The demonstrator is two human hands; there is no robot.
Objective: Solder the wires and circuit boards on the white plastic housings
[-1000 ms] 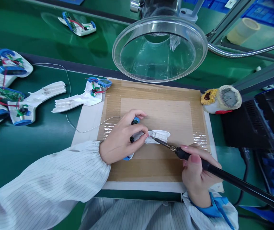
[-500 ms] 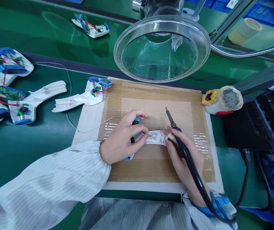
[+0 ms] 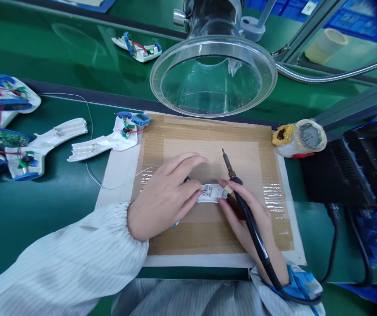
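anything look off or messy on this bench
Nothing looks spilled or plainly broken. Mildly odd: the thin wire lies in a loose loop, seemingly passing under the white shell at the cardboard's far left corner before nearing the left hand, so it looks untidy.

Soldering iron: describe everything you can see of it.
The soldering iron has a glossy black, plastic-looking handle and a dark metal shaft narrowing to a tip. The right hand grips it, tip pointing away from the person, over the cardboard. Its black cord crosses the wrist. Heat cannot be told.
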